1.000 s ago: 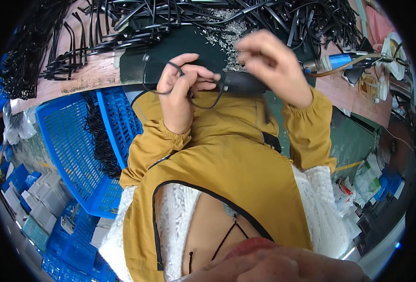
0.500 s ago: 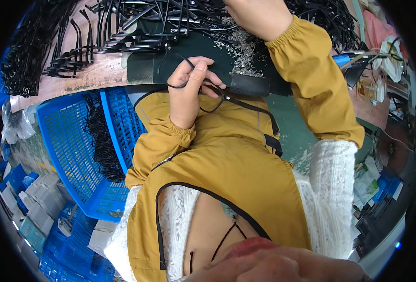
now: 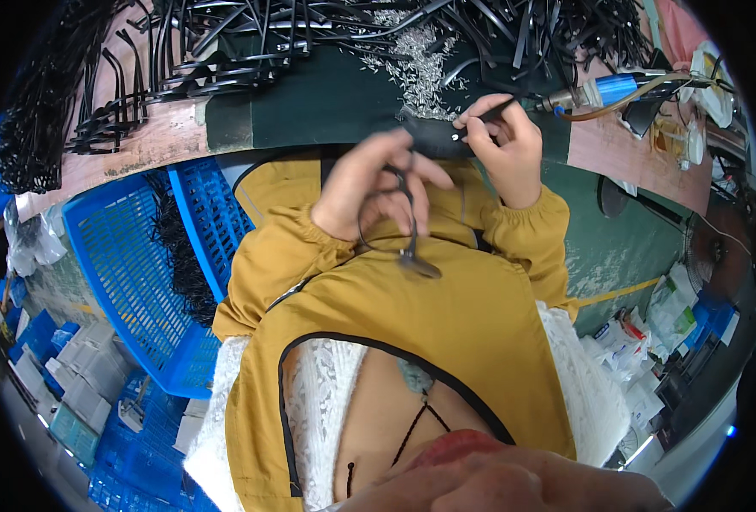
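Observation:
My left hand (image 3: 373,183), smeared by motion, holds a thin black eyeglass frame (image 3: 409,200) above my lap at the table's front edge. One dark end of the frame hangs below my fingers. To its right, my right hand (image 3: 514,158) is closed in a pinch on a black eyeglass temple (image 3: 499,109). The temple's small shiny metal end points toward the left hand. Just beyond both hands, a heap of tiny silvery screws (image 3: 422,72) lies on a dark green mat (image 3: 318,111). Several loose black temples (image 3: 548,38) are piled at the far side.
A blue-bodied power screwdriver (image 3: 612,88) with a hose lies right of my right hand. Rows of black temples (image 3: 224,81) and a dense bundle (image 3: 36,128) cover the table's left. Below stands a blue basket (image 3: 130,290) beside another, with black pieces inside.
My right hand has come back from the far pile toward the table edge, now with a temple in it. My left hand has moved right and turned the frame downward.

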Demonstrator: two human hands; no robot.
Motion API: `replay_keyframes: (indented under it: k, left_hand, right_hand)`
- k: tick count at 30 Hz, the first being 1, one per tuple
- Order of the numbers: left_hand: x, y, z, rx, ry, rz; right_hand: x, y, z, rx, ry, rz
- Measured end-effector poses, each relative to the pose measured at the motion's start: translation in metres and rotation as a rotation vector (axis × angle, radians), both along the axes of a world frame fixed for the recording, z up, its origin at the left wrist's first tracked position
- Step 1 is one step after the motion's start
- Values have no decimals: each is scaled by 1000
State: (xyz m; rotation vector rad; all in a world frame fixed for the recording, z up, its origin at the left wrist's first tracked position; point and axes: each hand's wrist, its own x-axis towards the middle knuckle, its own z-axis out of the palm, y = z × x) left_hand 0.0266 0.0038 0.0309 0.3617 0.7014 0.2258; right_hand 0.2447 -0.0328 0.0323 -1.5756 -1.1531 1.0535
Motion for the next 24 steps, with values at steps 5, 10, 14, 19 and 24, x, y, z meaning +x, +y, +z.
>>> replay_keyframes:
  k: [5,10,14,19,24]
  left_hand:
    - [16,-13,-5,-61,-13,-135]
    - [21,-10,-1,70,45,-127]
    - [27,-10,7,119,95,-114]
    - [33,-14,7,88,126,-53]
    - [29,-12,0,-52,35,17]
  right_hand:
    - [10,-10,-24,200,244,79]
    - [4,-3,-29,284,257,73]
    - [5,4,-23,356,7,128]
    - [13,16,-16,429,-238,313]
    - [-5,10,-15,307,-211,133]
